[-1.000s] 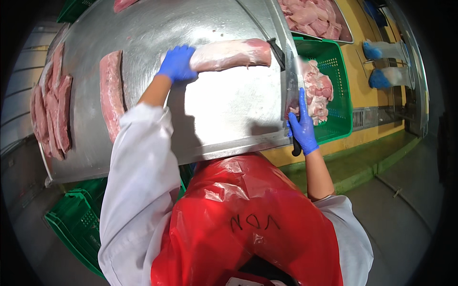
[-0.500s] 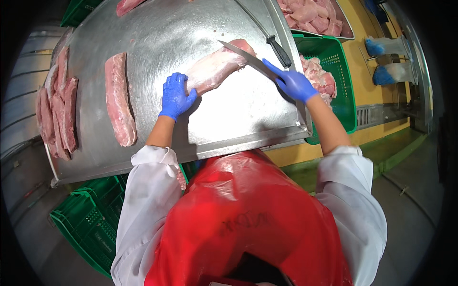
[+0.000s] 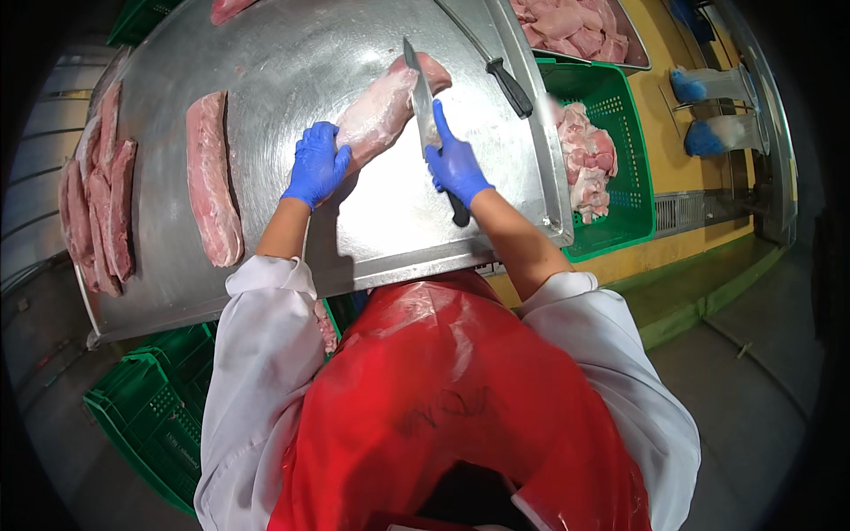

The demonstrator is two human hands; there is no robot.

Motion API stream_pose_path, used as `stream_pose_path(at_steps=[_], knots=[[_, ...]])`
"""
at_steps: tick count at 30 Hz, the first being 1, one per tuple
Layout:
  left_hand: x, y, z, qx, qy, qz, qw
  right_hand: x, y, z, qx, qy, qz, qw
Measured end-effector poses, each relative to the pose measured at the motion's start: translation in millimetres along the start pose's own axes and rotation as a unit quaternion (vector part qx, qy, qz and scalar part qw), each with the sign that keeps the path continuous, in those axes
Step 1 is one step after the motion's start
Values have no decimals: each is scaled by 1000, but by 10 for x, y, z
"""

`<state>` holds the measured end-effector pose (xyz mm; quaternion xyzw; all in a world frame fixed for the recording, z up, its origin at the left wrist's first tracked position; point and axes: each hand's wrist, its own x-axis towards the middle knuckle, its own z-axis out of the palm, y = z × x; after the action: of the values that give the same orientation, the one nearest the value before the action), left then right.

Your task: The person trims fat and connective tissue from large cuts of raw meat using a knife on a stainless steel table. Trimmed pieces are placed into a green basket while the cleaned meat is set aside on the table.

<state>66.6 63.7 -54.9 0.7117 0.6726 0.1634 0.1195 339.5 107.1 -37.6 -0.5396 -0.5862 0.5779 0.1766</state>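
A long piece of pale pink pork loin lies slantwise on the metal table. My gloved left hand grips its near left end, thumb and fingers pressed to it. My gloved right hand is closed round the dark handle of a long knife, with its index finger stretched along the blade. The blade lies across the loin towards its far right end, tip pointing away from me. Whether the edge has entered the meat I cannot tell.
A sharpening steel lies by the table's right rim. Left are another loin strip and several narrower strips. Beyond the right rim stand a green crate with meat pieces and a metal tray of meat. Another green crate stands below left.
My right hand has moved left with the knife, turning the blade from slanting left to pointing mostly away from me. My left hand keeps its place on the loin.
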Motion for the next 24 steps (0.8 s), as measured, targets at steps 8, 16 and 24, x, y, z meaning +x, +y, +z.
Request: stream_pose_path(at_steps=[8,16,24], knots=[[661,843,-174,1,65,-87,994,-1201,784,-746,-80,27,-192,978],[1184,783,165,-73,-24,-230,970,387,36,-479,127,57,-126,982],[1119,452,251,-119,26,-239,963,60,147,-409,-66,-186,-64,978]])
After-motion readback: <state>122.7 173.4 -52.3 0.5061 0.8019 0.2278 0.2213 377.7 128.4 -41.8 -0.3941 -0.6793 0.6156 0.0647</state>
